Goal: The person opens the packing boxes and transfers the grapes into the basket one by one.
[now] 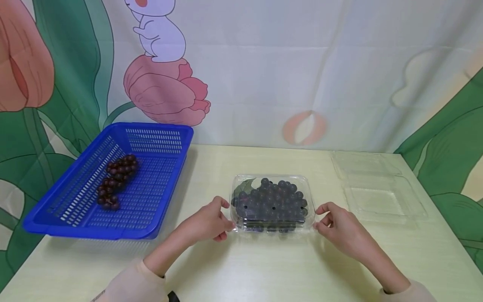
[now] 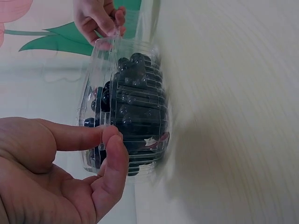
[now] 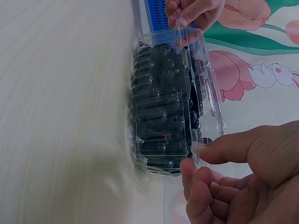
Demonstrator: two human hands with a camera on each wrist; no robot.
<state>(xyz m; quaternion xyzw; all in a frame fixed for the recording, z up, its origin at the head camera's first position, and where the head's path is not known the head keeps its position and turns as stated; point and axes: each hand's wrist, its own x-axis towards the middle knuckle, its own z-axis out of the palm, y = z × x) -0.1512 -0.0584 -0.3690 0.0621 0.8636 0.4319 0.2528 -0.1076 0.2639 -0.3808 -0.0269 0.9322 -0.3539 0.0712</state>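
A lidded clear plastic clamshell box [image 1: 310,195] stands at the middle of the table, filled with dark grapes [image 1: 275,201]. A green leaf shape [image 1: 244,186] shows at its back left corner. At the near left corner of the box, my left hand [image 1: 209,220] pinches the rim between thumb and forefinger. My right hand [image 1: 341,228] does the same at the near right corner. The left wrist view shows the left thumb and forefinger [image 2: 114,149] meeting on the rim flange, where lid and base come together. In the right wrist view the right fingertips [image 3: 189,170] grip the opposite end.
To the left stands a blue plastic basket [image 1: 94,233] with a bunch of reddish-brown grapes [image 1: 117,178] in it. An unfolded clear plastic box [image 1: 377,195] lies at the back right of the table. A printed cloth [image 1: 256,84] hangs behind the table's far edge.
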